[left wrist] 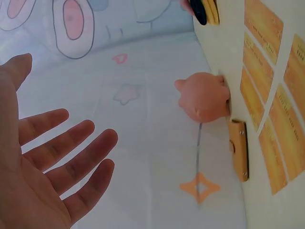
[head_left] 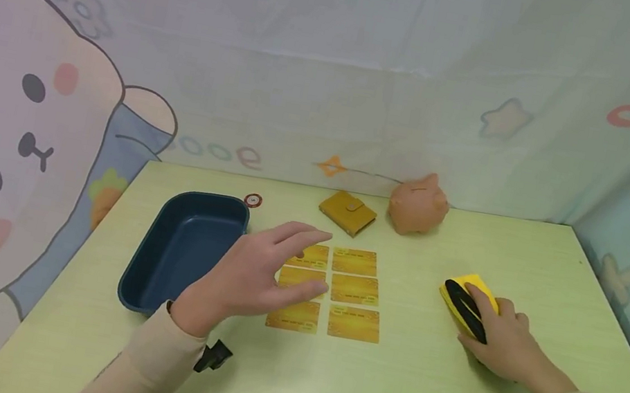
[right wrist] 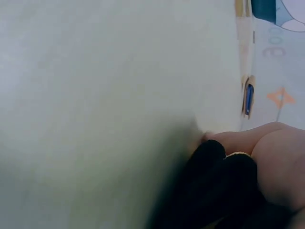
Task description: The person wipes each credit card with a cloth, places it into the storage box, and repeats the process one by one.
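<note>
My left hand (head_left: 257, 271) is held over the left column of gold cards, its thumb and fingers spread apart with nothing between them. The palm and fingers (left wrist: 81, 157) show bare in the left wrist view. Several gold cards (head_left: 354, 323) lie in two columns, the left one partly covered by this hand. At the right of the table, my right hand (head_left: 507, 343) grips a yellow-and-black block (head_left: 463, 307) with a black oval top and a yellow body. In the right wrist view its dark part is blurred and close to the lens.
A dark blue tray (head_left: 136, 277) stands left of the cards, with a small red-and-white chip (head_left: 253, 200) by its far corner. Behind the cards lie a mustard wallet (head_left: 348, 213) and a pink piggy bank (head_left: 417, 204). A printed cloth (head_left: 307, 97) hangs along the table's back edge.
</note>
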Demonstrator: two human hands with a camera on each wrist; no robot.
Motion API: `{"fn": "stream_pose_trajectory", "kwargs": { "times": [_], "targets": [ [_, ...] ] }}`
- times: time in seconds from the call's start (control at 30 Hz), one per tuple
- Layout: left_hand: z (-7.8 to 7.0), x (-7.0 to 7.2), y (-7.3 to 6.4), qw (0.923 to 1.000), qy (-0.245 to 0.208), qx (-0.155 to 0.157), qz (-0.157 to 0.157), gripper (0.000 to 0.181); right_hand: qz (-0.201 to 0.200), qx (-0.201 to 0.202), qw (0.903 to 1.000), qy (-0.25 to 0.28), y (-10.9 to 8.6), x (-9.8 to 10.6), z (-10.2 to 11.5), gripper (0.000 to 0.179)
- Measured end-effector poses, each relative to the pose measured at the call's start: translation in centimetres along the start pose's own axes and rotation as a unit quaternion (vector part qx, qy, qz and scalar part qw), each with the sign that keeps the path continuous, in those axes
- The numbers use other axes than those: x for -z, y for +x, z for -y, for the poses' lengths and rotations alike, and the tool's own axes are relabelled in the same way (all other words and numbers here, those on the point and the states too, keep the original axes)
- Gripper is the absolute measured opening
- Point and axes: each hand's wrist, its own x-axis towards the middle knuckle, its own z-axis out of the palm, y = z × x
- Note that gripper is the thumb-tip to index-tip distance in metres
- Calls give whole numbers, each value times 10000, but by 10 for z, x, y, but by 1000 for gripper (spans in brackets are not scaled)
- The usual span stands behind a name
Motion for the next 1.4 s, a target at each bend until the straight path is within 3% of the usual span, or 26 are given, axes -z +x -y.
{"fn": "stream_pose_trajectory", "kwargs": {
  "times": [0.3,0.57,0.83,1.0,1.4],
  "targets": [
    [-2,-36,-9,9981,-86,72,610,40,342,-84,9994,30,6,9,1,84],
    [0,-65,-15,9883,-196,435,1452,29,319,62,9994,109,11,14,-2,80],
    [-1,-87,-18,9853,-187,433,1643,28,319,304,9975,554,17,21,-5,78],
    [-3,-97,-18,9820,140,477,1820,30,227,563,9935,966,22,23,-3,81],
    [-9,-108,-15,9739,625,596,2101,31,301,516,9732,2221,34,37,19,83]
  ]
}}
